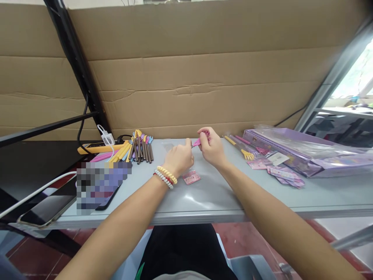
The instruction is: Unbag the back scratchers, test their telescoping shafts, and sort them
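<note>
My right hand (212, 147) is closed around the pink head of a back scratcher (197, 142), so most of the head is hidden in the fingers. A thin dark stem runs from the pink piece to my left hand (180, 157), whose fingers are pinched shut on that end. Both hands are held just above the table, close together. Below them a small pink printed card (191, 177) lies flat on the tabletop. A clear plastic bag (168, 146) appears to lie behind my left hand.
Dark metal rods with coloured heads (142, 149) and yellow handles (120, 152) lie at the left, near phones (48, 206) and a white cable (37, 194). Bagged scratchers (247, 154), pink cards (287, 177) and a purple box (279, 151) are at the right. Cardboard (186, 70) stands behind.
</note>
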The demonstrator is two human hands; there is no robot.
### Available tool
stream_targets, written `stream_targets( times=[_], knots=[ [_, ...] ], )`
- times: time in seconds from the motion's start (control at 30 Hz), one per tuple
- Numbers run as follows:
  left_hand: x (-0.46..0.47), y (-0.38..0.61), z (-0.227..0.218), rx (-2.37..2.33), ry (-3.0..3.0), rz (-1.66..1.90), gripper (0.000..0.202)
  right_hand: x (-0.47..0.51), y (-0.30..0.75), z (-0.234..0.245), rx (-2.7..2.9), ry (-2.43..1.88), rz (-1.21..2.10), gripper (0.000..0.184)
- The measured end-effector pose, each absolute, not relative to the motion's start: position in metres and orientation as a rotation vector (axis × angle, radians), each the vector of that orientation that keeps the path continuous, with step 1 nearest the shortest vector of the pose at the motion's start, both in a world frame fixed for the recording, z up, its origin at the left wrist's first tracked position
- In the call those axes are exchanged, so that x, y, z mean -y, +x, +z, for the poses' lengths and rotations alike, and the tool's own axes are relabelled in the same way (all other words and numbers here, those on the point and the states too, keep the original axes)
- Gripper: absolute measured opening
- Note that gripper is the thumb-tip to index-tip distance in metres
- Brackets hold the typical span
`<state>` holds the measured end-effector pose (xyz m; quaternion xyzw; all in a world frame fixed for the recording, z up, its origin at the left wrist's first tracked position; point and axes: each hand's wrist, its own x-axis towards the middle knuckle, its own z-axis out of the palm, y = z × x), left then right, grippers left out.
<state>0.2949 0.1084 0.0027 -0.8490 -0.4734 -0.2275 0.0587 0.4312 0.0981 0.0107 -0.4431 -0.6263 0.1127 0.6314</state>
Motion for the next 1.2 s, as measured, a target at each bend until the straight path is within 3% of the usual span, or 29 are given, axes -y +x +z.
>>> stream_targets(
  times=[0.13,0.23,0.37,0.47,0.6,0.67,1.0,1.1,1.2],
  knots=[
    [-0.106,0.300,0.005,1.323,-2.702,-0.920,0.028,-0.097,0.431,0.014,1.440,-0.903,0.380,0.016],
    [-0.109,0.300,0.013,1.196,-2.927,-1.262,0.013,-0.102,0.442,0.014,1.335,-0.869,0.516,0.027],
    [-0.117,0.292,0.023,1.337,-3.153,-2.203,0.016,-0.103,0.449,0.008,1.565,-0.963,0.682,0.033],
    [-0.123,0.287,0.023,1.366,-2.971,-2.929,0.011,-0.101,0.440,0.002,1.900,-1.025,0.899,0.031],
    [-0.129,0.288,0.014,1.296,-2.722,-3.286,0.014,-0.102,0.420,-0.007,1.940,-0.990,1.208,0.042],
    [-0.131,0.291,0.009,1.314,-2.777,-3.209,0.016,-0.105,0.416,-0.011,1.842,-0.998,1.179,0.042],
    [-0.122,0.301,0.000,1.507,-3.529,-2.081,0.028,-0.111,0.434,0.004,1.157,-0.833,1.019,0.030],
    [-0.124,0.301,-0.004,1.499,-3.346,-1.582,0.020,-0.114,0.439,0.008,1.038,-0.793,1.015,0.024],
    [-0.124,0.303,-0.012,1.438,-3.040,-1.357,0.018,-0.111,0.439,0.011,1.033,-0.712,1.048,0.028]
  ],
)
